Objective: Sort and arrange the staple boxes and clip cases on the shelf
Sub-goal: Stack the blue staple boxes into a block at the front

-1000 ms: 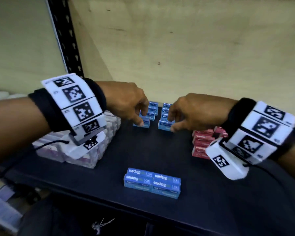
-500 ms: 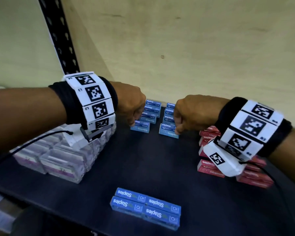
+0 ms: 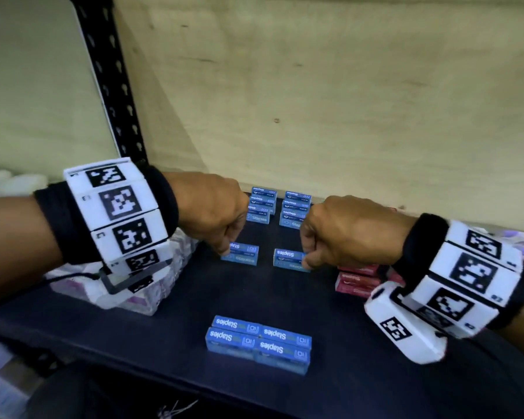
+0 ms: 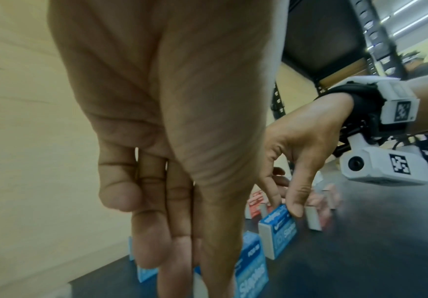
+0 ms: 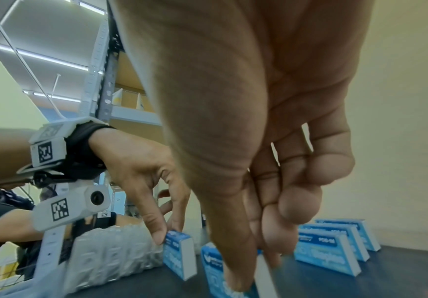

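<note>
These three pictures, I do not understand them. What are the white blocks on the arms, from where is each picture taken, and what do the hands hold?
There is no machine: a person works with bare hands. The white blocks with black patterns are wristbands that carry small cameras. One picture comes from a camera on the head, looking down; the other two look along each hand from the wrist.

On the dark shelf lie blue staple boxes: two rows at the back and a block of four in front. Red boxes sit to the right, wrapped clear cases to the left.

The left hand pinches one blue box, the right hand another. Both boxes stand on edge on the shelf.
</note>
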